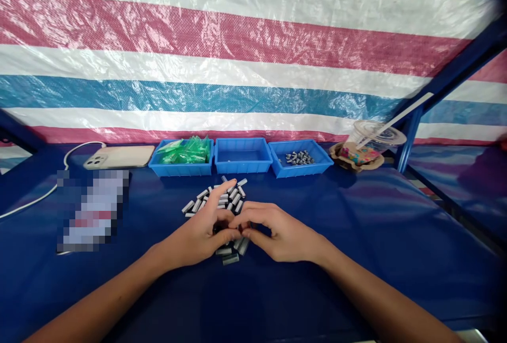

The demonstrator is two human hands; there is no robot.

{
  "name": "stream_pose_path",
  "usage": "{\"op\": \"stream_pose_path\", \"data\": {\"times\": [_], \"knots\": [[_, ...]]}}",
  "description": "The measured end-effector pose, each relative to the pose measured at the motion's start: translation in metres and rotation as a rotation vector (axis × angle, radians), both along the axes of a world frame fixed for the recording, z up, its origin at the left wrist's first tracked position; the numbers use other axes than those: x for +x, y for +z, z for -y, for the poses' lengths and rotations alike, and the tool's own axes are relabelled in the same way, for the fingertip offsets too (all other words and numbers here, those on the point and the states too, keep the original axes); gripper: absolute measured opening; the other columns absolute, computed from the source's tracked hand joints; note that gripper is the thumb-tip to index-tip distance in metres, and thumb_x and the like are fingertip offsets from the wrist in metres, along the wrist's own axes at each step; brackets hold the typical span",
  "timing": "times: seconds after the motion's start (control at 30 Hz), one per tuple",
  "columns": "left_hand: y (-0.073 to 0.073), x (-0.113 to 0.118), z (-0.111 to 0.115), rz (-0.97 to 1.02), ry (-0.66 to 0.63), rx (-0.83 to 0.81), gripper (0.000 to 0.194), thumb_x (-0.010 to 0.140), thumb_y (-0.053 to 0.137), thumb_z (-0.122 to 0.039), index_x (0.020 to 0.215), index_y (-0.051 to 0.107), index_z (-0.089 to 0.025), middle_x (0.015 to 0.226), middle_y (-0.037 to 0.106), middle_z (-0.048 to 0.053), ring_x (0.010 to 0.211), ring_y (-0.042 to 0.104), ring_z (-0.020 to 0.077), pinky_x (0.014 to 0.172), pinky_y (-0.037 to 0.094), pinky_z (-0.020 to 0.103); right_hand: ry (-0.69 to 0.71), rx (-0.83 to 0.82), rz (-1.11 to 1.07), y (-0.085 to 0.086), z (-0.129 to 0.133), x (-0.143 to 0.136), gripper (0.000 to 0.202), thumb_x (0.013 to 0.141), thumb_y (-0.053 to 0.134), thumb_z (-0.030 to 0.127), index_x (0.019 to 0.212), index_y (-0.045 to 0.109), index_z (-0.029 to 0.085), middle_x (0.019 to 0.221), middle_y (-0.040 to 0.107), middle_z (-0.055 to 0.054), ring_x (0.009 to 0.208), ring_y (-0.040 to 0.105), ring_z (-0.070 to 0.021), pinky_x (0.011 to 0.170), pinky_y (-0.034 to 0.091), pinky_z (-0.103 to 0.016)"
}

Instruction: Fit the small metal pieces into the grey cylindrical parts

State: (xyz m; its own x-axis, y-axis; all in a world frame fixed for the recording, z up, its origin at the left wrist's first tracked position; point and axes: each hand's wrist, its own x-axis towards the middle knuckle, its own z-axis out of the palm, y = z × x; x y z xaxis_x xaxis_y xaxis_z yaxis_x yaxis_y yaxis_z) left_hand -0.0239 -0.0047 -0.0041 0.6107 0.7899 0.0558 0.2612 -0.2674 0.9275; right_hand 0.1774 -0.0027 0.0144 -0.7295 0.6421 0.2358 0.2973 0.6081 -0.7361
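Both hands meeting fingertip to fingertip over pile of small grey pieces (222,200) on blue counter (356,237). Left hand (204,234) curled, index raised, thumb pinching toward right; right hand (277,234) fingers bent narrow. Held item between fingertips hidden, cannot tell what. Few grey pieces just under the hands, rest spread behind. Further back, three blue bins: green parts (186,151) in left bin (181,167), middle bin (242,163), grey pieces in right bin (312,166). Phone (119,157) far left, plastic cup (372,137) far right.

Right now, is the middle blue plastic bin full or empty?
Empty: the middle blue plastic bin shows only bare blue floor inside.
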Motion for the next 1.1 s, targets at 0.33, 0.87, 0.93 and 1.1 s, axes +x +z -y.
{"op": "stream_pose_path", "data": {"times": [0.33, 0.87, 0.93, 1.1], "knots": [[-0.007, 0.0, -0.001, -0.153, 0.178, 0.525, 0.043, 0.088, 0.051, -0.019, 0.128, 0.037, -0.023, 0.094, 0.067, 0.004, 0.084, 0.065, 0.0172, 0.076, 0.052, 0.029, -0.34, 0.09, -0.068, -0.01, -0.002, -0.01, 0.016, 0.09, 0.049, 0.021, 0.078, 0.059, 0.019, 0.071, 0.06, 0.001, 0.066, 0.055, -0.0117, 0.061, 0.042, -0.023], [0.007, 0.006, 0.004, -0.053, 0.315, 0.125, 0.032, 0.092, 0.041, -0.038, 0.073, 0.055, -0.017, 0.064, 0.051, -0.002, 0.06, 0.048, 0.0108, 0.057, 0.039, 0.023, -0.314, 0.594, -0.019, -0.014, 0.005, -0.01, 0.015, 0.088, 0.049, 0.014, 0.098, 0.058, 0.018, 0.085, 0.065, -0.006, 0.075, 0.057, -0.0169, 0.068, 0.042, -0.032], [0.006, 0.007, 0.005, -0.043, 0.306, 0.092, 0.034, 0.093, 0.04, -0.039, 0.071, 0.053, -0.017, 0.063, 0.051, -0.002, 0.06, 0.049, 0.0109, 0.057, 0.039, 0.023, -0.336, 0.638, 0.01, -0.012, 0.007, -0.011, 0.013, 0.088, 0.049, 0.014, 0.095, 0.059, 0.017, 0.08, 0.065, -0.005, 0.071, 0.056, -0.0164, 0.064, 0.04, -0.032], [0.004, 0.009, 0.009, -0.046, 0.228, 0.085, 0.035, 0.096, 0.032, -0.039, 0.078, 0.053, -0.017, 0.068, 0.055, -0.001, 0.064, 0.053, 0.0119, 0.061, 0.041, 0.024, -0.376, 0.724, -0.016, -0.006, 0.003, -0.008, 0.012, 0.085, 0.051, 0.014, 0.093, 0.059, 0.017, 0.077, 0.066, -0.004, 0.069, 0.057, -0.0159, 0.063, 0.04, -0.031]]}}
